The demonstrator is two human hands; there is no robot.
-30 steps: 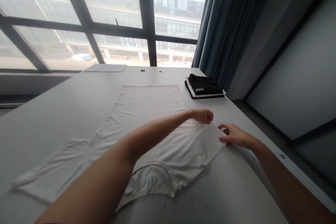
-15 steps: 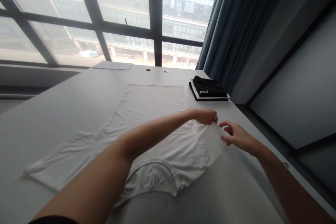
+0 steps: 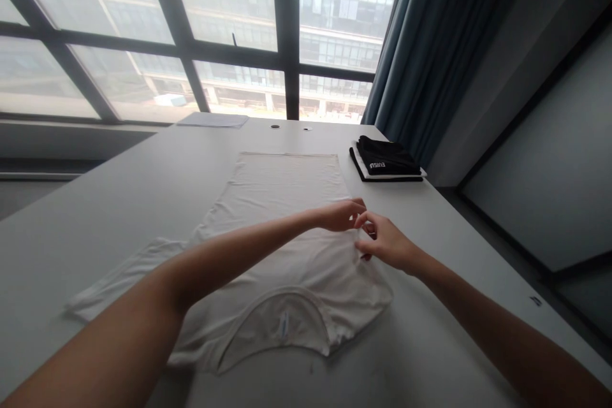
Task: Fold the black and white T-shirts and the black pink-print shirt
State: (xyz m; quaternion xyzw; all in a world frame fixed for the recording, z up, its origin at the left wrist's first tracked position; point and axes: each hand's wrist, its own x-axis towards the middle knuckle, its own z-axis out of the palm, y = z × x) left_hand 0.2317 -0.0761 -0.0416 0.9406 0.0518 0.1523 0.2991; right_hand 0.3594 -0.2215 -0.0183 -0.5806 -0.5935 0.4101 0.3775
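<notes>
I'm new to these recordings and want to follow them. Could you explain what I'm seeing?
There is no machine here: a person works with two bare hands, the left hand and the right hand. Every picture comes from one camera worn on the head, looking forward and down. A white shirt lies spread on a white table, its neck opening nearest the person. Both hands are close together at the shirt's right side, seemingly pinching cloth, though the exact grip is hard to see. Farther back, on the right, sits a stack of folded clothes, black on top.
</notes>
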